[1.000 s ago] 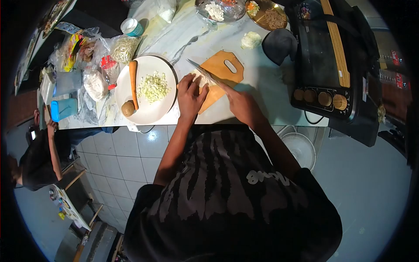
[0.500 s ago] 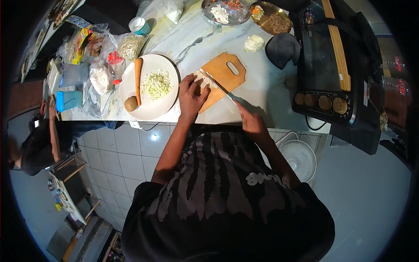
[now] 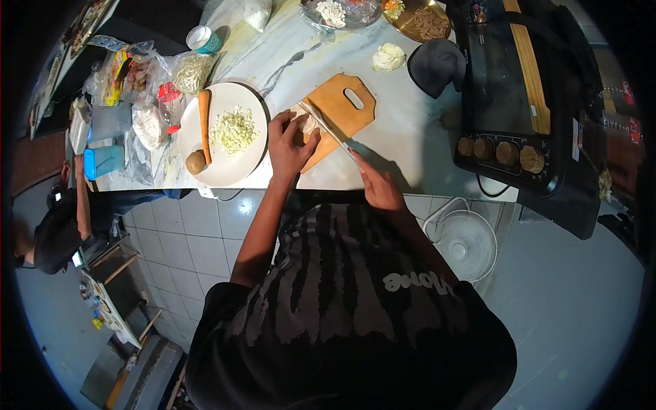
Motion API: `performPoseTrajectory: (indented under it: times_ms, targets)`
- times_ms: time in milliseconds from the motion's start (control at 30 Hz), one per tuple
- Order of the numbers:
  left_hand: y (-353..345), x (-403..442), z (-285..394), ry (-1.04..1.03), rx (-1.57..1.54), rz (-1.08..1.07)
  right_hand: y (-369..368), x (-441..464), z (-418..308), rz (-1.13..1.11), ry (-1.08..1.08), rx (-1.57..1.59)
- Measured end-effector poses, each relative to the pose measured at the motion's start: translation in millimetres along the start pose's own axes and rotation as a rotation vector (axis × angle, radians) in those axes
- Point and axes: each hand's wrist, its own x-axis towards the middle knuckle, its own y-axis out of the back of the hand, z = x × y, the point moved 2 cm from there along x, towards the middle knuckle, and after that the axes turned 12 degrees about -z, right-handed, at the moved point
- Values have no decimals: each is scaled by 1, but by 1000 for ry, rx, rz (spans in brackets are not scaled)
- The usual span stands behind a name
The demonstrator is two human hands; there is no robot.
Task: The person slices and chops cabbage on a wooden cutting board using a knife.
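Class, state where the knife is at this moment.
In the head view, the knife is in the right hand, over the cutting board, just right of the left hand.

The left hand [image 3: 288, 152] touches pale food [image 3: 309, 126] on a board [image 3: 333, 99]; the right hand [image 3: 383, 193] holds a knife [image 3: 325, 124].

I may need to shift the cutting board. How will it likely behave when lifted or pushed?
The cutting board is probably stiff, looking like a flat, wood-coloured slab. Pushed, it would likely slide rather than roll, given its straight edges. Tilted, it might shed the pale food at the left hand.
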Motion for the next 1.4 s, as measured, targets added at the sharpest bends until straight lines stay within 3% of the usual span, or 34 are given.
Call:
performPoseTrajectory:
  times_ms: [167,600,867,1000,1067,1100,1233,1400]
  targets:
    - [-1,-1,-2,-25,11,9,4,9,-6,-138,-136,-92]
    - [-1,0,-3,-11,-11,-2,11,12,5,-127,-39,-152]
    - [-1,2,-5,-10,-18,0,19,17,6,-226,-212,-234]
    - [-1,2,-4,-5,-4,-14,14,21,23,-130,-74,-249]
    - [-2,-2,-6,-7,-16,-16,10,20,27,-44,-22,-556]
    - [-1,2,-6,-16,-25,-13,15,23,26,-37,-12,-562]
    - [1,1,-5,11,-47,-20,29,27,20,-143,-136,-416]
    - [1,2,-7,-190,35,0,34,22,18,-253,-185,-229]
